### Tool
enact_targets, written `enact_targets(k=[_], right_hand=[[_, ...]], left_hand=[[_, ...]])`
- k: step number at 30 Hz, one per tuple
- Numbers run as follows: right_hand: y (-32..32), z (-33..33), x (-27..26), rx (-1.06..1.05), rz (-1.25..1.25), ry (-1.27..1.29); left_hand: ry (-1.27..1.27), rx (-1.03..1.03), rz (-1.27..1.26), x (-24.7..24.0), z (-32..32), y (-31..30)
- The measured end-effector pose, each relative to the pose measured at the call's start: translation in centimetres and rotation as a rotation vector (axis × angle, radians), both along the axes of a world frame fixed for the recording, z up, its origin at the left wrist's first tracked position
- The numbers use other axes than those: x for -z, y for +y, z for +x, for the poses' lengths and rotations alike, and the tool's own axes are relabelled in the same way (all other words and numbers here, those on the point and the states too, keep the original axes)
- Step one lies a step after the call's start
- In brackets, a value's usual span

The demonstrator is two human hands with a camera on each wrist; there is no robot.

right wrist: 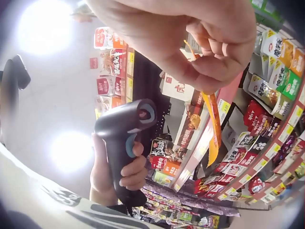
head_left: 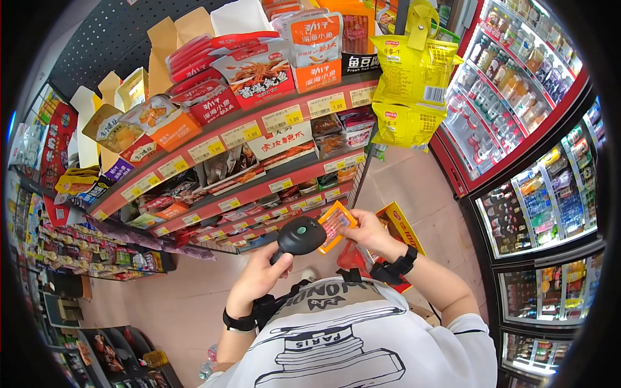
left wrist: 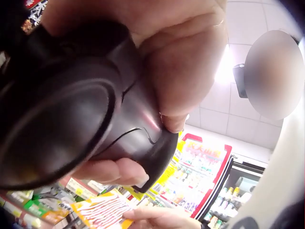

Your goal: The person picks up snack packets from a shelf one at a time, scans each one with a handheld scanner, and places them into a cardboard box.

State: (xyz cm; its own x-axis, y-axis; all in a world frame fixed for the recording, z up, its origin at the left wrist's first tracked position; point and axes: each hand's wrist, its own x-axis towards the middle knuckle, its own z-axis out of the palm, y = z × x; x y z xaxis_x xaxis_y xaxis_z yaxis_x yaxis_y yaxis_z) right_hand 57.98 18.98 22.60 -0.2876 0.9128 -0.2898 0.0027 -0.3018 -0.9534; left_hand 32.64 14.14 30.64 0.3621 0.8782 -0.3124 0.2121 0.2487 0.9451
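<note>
My left hand (head_left: 261,274) grips a black handheld barcode scanner (head_left: 299,235) by its handle. In the right wrist view the fingers curl round the grip of the scanner (right wrist: 125,125), by its blue trigger. My right hand (head_left: 373,234) pinches the edge of a flat orange-bordered snack packet (head_left: 335,226) between thumb and fingers. The scanner's head is close beside this packet. Striped contents show through the packet (left wrist: 106,210) in the left wrist view, while the right wrist view catches it nearly edge-on.
A snack shelf (head_left: 239,133) with price tags curves across the front. Yellow chip bags (head_left: 414,71) hang at its right end. Below my right forearm is a yellow-and-red carton (head_left: 405,227) beside a red package (head_left: 351,257). Glass-door drink fridges (head_left: 543,200) line the right side.
</note>
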Motion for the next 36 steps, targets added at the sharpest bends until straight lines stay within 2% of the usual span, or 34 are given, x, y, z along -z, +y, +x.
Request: enact_targets(k=[5, 10, 25, 36], right_hand=[[0.3, -1.1, 1.5, -0.051, -0.025, 0.054], [0.5, -1.6, 1.3, -0.114, -0.065, -0.018], [0.4, -1.2, 2.6, -0.135, -0.051, 0.013], [0.4, -1.3, 0.8, -0.169, -0.073, -0.043]], left_hand=[[0.024, -0.030, -0.009, 0.2, 0.4, 0.2], [0.101, 0.032, -0.013, 0.0, 0.4, 0.4], [0.023, 0.019, -0.011, 0.4, 0.4, 0.4], [0.055, 0.055, -0.025, 0.0, 0.2, 0.4]])
